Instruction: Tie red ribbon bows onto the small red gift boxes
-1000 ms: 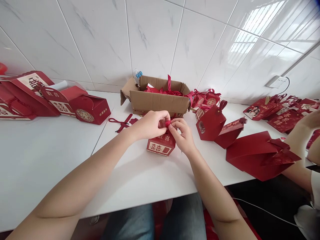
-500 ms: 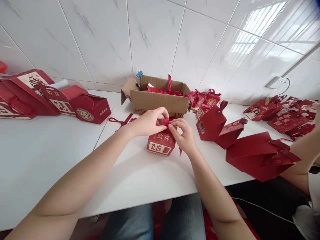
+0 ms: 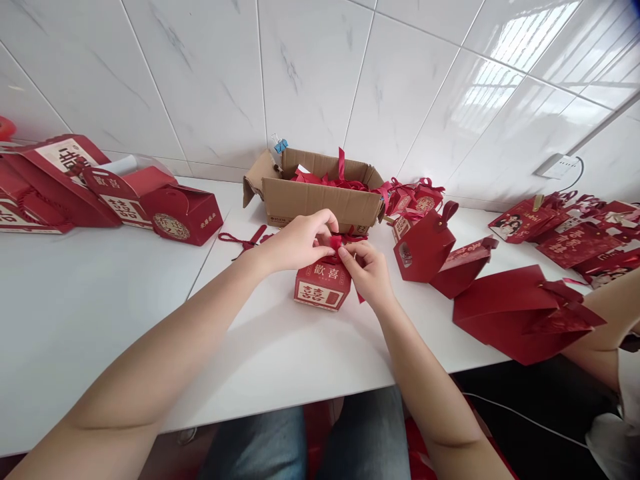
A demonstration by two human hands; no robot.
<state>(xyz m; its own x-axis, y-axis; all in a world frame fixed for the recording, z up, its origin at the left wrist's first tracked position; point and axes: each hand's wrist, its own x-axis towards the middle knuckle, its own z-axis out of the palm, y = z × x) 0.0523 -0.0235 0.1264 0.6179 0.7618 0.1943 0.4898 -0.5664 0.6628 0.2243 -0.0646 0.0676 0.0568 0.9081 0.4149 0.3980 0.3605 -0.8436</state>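
Note:
A small red gift box point(image 3: 323, 285) with cream panels and Chinese characters stands upright on the white table in front of me. At its top, a red ribbon point(image 3: 335, 244) is pinched from both sides. My left hand point(image 3: 309, 241) has thumb and fingers closed on the ribbon from the left. From the right, my right hand point(image 3: 367, 267) grips it between thumb and forefinger. One ribbon tail hangs beside the box's right side, below my right hand. Part of the box top is hidden behind my fingers.
Behind the gift box, a cardboard carton point(image 3: 320, 203) holds red ribbons. A dark red cord point(image 3: 245, 241) lies to the left. Larger red boxes point(image 3: 187, 217) line the left side. Red bags point(image 3: 520, 313) stand at right, near a co-worker's arm point(image 3: 610, 313).
Both hands have shifted only slightly around the ribbon, which sits a little lower and flatter between my fingers. The gift box stays in place.

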